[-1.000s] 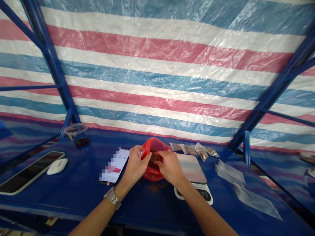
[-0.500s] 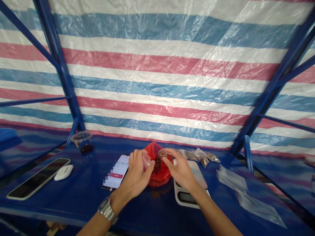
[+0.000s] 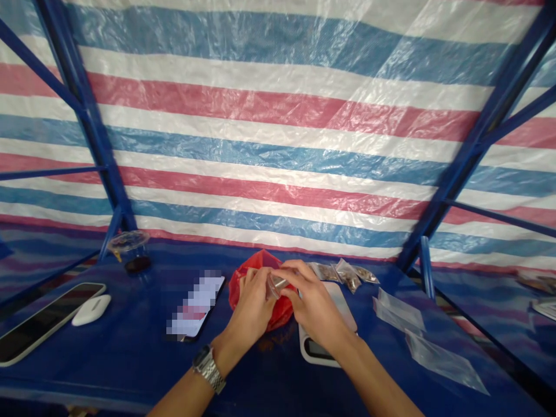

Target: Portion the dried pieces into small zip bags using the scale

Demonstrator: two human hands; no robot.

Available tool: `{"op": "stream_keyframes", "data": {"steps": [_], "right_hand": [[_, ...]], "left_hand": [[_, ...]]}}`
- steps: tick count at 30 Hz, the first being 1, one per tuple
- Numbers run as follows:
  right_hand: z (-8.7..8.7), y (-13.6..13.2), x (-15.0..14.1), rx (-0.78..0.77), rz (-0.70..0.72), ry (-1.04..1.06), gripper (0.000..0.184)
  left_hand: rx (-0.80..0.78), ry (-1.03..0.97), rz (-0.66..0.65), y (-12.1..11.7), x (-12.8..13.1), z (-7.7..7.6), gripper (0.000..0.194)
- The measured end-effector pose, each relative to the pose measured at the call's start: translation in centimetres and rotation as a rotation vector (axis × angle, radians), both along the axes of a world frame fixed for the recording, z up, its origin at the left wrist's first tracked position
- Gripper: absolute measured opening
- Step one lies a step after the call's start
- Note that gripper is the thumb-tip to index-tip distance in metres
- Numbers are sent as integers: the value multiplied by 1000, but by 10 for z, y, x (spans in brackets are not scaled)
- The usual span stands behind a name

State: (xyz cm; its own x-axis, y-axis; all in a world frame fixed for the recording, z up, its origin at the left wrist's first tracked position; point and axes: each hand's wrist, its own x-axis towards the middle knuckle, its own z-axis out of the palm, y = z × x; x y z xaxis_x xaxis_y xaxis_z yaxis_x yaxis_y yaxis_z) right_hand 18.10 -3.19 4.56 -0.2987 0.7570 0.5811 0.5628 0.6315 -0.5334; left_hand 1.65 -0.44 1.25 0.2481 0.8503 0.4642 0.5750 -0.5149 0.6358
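Over the red plastic bag (image 3: 282,315) my two hands have come together. My left hand (image 3: 252,304), with a metal watch on its wrist, is closed on a small clear plastic bag (image 3: 271,288). Held by the fingers of my right hand (image 3: 316,306), a small clear cup (image 3: 281,284) lies tipped sideways at the bag's mouth. The cup's contents are hard to make out, and my fingers partly cover both things. Below my right hand and forearm is a white kitchen scale (image 3: 307,347), partly hidden.
Several small filled bags (image 3: 347,275) lie behind the scale, with flat clear bags (image 3: 445,359) at right. A lit phone (image 3: 197,307), a dark phone (image 3: 47,321), a white case (image 3: 91,310) and a plastic cup of dark liquid (image 3: 136,258) stand or lie leftward. Brown crumbs dot the blue table (image 3: 143,359).
My right hand has brought the cup leftward and tipped it against the small bag in my left hand. Earlier the cup was upright with brown bits showing. The view has shifted slightly right.
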Motion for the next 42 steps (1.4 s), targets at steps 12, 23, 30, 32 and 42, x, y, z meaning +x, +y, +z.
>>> {"op": "stream_keyframes", "data": {"steps": [12, 23, 30, 32, 42], "right_hand": [[4, 8, -10, -15, -3, 22, 43], [-2, 25, -21, 47, -253, 128, 32], [-27, 35, -26, -118, -222, -325, 44], [-30, 34, -29, -115, -248, -457, 49], [-10, 36, -20, -146, -605, -768, 40]], "left_hand": [[-34, -110, 62, 2, 4, -4, 22], [-161, -328, 149, 7, -14, 4, 15], [-178, 225, 448, -1, -26, 8, 14], [-149, 354, 464, -2, -27, 4, 16], [-165, 141, 434, 22, -40, -4, 18]]}}
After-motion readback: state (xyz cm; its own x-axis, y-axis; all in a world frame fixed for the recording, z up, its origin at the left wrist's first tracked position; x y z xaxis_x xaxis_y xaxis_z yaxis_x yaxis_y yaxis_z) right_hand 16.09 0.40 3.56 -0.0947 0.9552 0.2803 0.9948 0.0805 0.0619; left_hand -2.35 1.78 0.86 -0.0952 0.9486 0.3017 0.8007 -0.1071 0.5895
